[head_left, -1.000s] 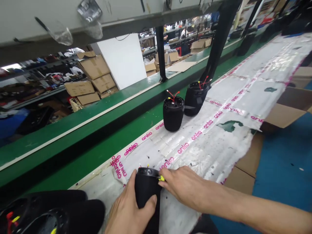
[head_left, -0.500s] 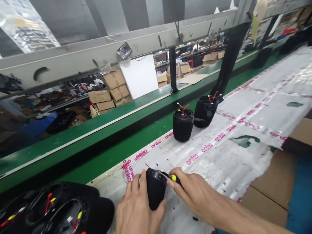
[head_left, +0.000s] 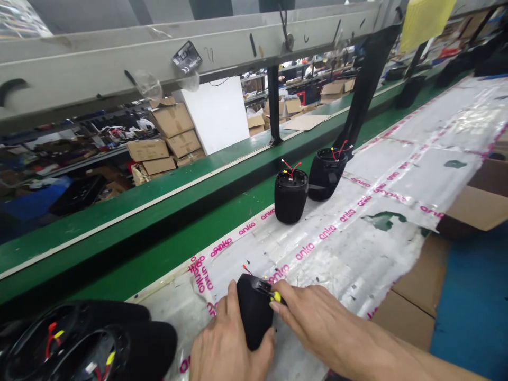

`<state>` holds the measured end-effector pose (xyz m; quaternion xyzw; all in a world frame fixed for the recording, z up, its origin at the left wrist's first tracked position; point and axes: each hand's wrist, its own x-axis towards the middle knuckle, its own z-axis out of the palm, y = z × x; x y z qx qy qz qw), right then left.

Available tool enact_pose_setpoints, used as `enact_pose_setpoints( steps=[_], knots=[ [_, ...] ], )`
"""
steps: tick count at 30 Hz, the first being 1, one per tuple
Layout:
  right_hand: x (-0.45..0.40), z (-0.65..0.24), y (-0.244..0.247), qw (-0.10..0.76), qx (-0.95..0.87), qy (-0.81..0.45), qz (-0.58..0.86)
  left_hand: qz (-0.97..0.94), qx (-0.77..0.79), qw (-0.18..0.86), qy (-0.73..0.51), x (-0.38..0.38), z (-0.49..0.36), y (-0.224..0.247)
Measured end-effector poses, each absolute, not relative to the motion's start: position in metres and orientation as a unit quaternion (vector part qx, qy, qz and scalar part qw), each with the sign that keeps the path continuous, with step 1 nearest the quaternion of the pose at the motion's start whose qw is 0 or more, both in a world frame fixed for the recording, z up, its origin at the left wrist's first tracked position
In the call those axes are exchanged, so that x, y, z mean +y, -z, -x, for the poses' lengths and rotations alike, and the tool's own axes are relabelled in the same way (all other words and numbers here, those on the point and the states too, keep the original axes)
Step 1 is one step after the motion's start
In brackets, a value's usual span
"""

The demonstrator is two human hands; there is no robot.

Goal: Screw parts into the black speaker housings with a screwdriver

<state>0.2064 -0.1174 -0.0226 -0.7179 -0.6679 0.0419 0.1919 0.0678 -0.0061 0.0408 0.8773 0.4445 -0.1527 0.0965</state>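
A black fabric-covered housing point(head_left: 254, 317) is tilted on the white sheet at the bottom centre, a small red wire showing at its top. My left hand point(head_left: 232, 338) is wrapped round its left and near side. At the housing's upper right rim, my right hand point(head_left: 305, 312) pinches a small tool with a yellow part point(head_left: 277, 296); the tool's tip is too small to make out. Beyond stand an upright black housing point(head_left: 291, 198) and a tilted one point(head_left: 326, 174), both with red wires on top.
Several open black housings point(head_left: 146, 349) with red and yellow wires crowd the lower left. A green bench ledge point(head_left: 190, 193) runs behind the sheet point(head_left: 341, 264). A grey beam point(head_left: 119, 74) crosses above; a black post point(head_left: 363, 90) rises behind. Cardboard point(head_left: 476, 206) lies right.
The view has shifted, so the background sits further left and higher. The held housing is turned a little, its top rim showing less, with both hands still on it and the tool.
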Motion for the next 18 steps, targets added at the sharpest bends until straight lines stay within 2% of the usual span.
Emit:
enact_pose_setpoints(
  steps=[10, 14, 18],
  knots=[
    [-0.116, -0.205, 0.019, 0.082, -0.700, 0.020, 0.710, -0.886, 0.445, 0.046, 0.118, -0.016, -0.068, -0.030],
    [-0.122, -0.205, 0.035, 0.096, -0.690, 0.096, 0.711, -0.890, 0.439, 0.041, 0.117, -0.017, -0.067, -0.031],
    [-0.127, -0.205, 0.045, 0.095, -0.655, 0.131, 0.738, -0.896, 0.419, 0.093, 0.114, -0.011, -0.064, -0.031]
  ],
)
